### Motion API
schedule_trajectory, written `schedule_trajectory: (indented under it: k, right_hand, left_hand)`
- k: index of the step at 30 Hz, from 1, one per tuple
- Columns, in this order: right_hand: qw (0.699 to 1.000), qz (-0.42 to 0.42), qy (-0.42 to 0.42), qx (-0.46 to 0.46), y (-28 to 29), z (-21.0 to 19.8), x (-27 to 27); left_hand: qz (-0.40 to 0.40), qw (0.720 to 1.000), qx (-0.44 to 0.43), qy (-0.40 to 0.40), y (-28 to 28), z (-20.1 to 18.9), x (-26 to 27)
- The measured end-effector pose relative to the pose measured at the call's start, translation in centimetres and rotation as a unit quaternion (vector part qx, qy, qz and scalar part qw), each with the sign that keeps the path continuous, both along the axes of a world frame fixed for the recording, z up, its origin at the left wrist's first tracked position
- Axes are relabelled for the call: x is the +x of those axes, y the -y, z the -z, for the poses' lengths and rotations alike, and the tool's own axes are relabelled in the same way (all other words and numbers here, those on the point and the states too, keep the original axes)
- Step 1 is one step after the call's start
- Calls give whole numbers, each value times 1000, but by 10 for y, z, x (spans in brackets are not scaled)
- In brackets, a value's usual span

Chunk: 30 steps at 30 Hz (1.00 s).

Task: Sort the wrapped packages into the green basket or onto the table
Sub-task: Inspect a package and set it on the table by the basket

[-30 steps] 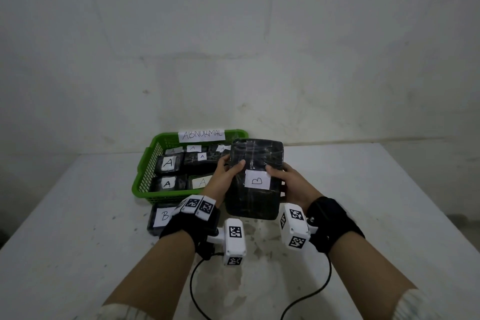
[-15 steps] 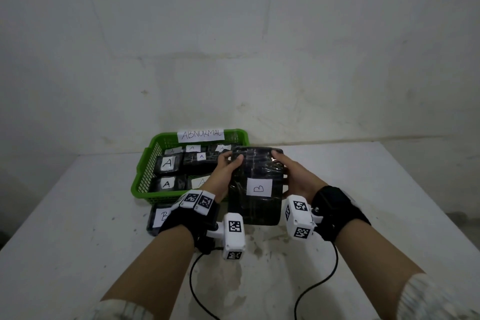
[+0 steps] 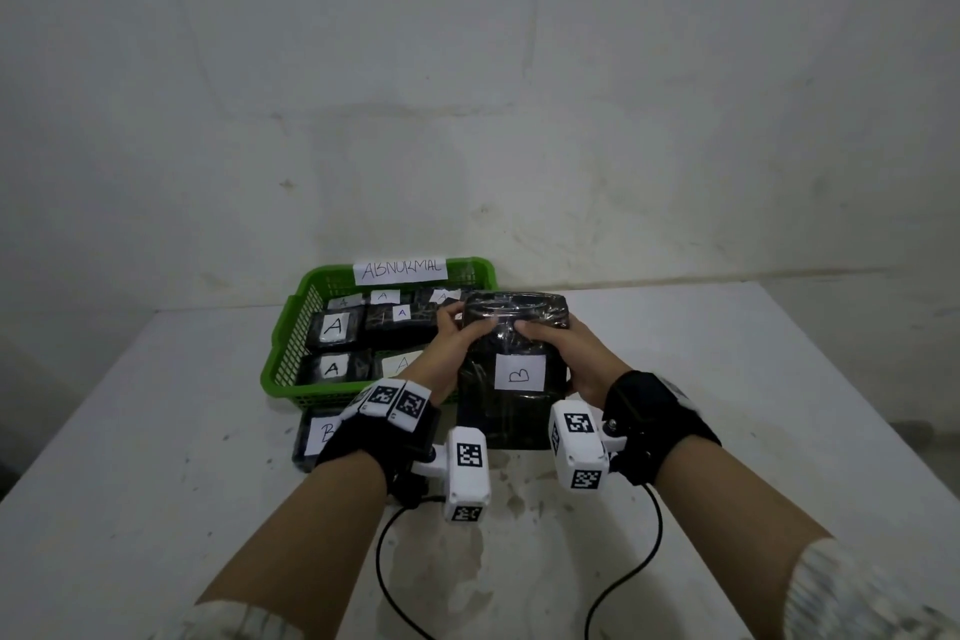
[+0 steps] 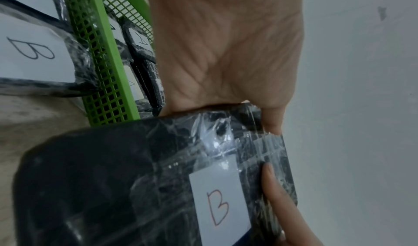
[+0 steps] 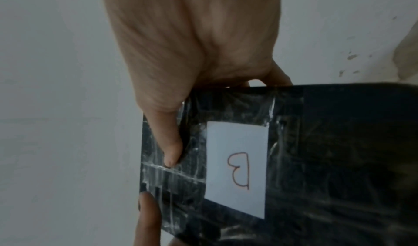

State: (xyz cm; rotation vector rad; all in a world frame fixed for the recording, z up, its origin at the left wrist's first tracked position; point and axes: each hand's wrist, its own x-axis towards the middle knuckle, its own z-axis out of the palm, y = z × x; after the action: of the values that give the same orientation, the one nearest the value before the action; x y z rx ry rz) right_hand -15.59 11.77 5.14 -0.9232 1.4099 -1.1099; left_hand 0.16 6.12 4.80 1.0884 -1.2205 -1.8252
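Observation:
A large black wrapped package with a white label marked B sits just right of the green basket. My left hand grips its left side, thumb on top, fingers hidden behind. My right hand grips its right side the same way. The left wrist view shows the package under my left hand, thumb on the wrap. The right wrist view shows the package with my right hand pressing its thumb beside the label. The basket holds several black packages labelled A.
A smaller package labelled B lies on the white table in front of the basket, partly under my left wrist. The basket carries a sign reading ABNORMAL. A white wall stands close behind. Black cables trail from the wrist cameras.
Both hands have lowered the large B package and tipped it flatter toward the table. My thumbs have slid closer together on its upper face.

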Motion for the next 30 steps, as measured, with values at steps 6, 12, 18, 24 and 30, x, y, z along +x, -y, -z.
schedule_trajectory:
  k: [6, 12, 18, 24, 30]
  right_hand:
    - [997, -56, -46, -18, 1, -3, 3]
    - [998, -58, -39, -1, 3, -4, 8]
    - [999, -12, 9, 50, 9, -3, 10]
    - [999, -41, -16, -4, 8, -10, 13]
    - [997, 19, -32, -66, 11, -7, 12]
  left_hand:
    - [-28, 999, -19, -1, 4, 3, 5]
    - [-32, 999, -12, 10, 6, 9, 11]
    - [-50, 995, -56, 65, 11, 11, 14]
    - [-161, 951, -152, 216, 18, 9, 15]
    - [-24, 999, -16, -30, 4, -7, 10]
